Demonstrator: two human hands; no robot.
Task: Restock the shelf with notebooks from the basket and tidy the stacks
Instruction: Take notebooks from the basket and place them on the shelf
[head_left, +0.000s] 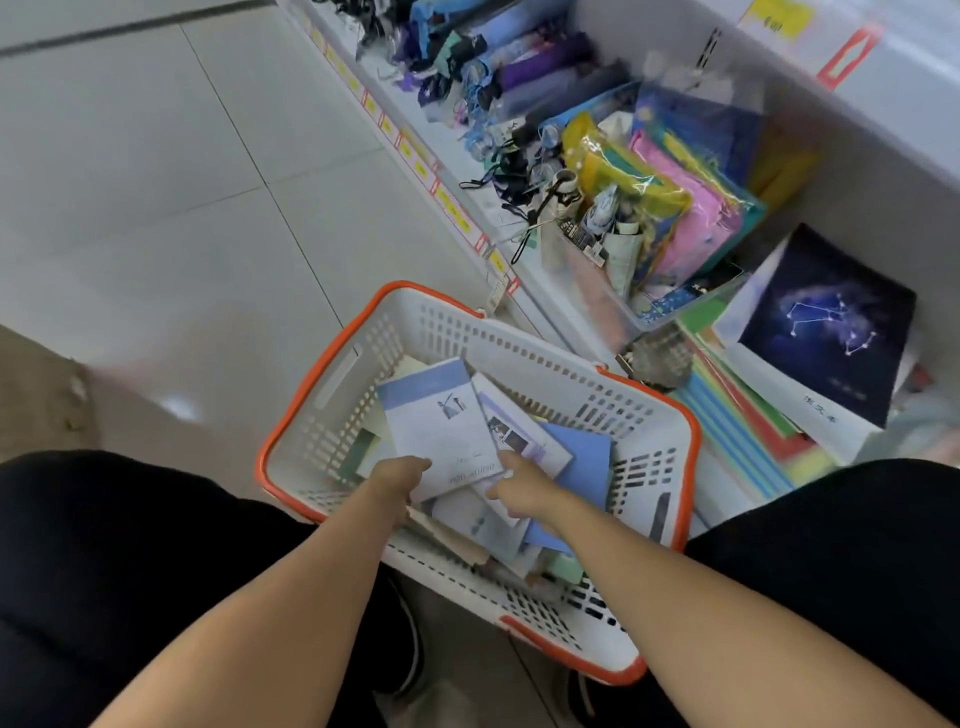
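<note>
Lower centre: pale notebook (441, 426) gripped at near edge by left hand (397, 480) in basket (332, 358) | right hand (522, 491) pinches a 2nd booklet beside it, grip partly hidden | risk: loose pile slid or spilled if both are tugged at once | upper right: shelf (566, 317), constellation notebook (826, 322) on slanting stacks, likely toppled by a careless drop.

White slotted basket (524, 358) with orange rim, standing on the floor just beside the low shelf (582, 312). Inside, a loose, tilted heap of notebooks: uppermost, a white notebook with blue band (441, 421), its near edge gripped; to its right, a plain blue notebook (587, 462). On the shelf, right: a dark constellation-cover notebook (826, 322) atop fanned coloured stacks (748, 431).
</note>
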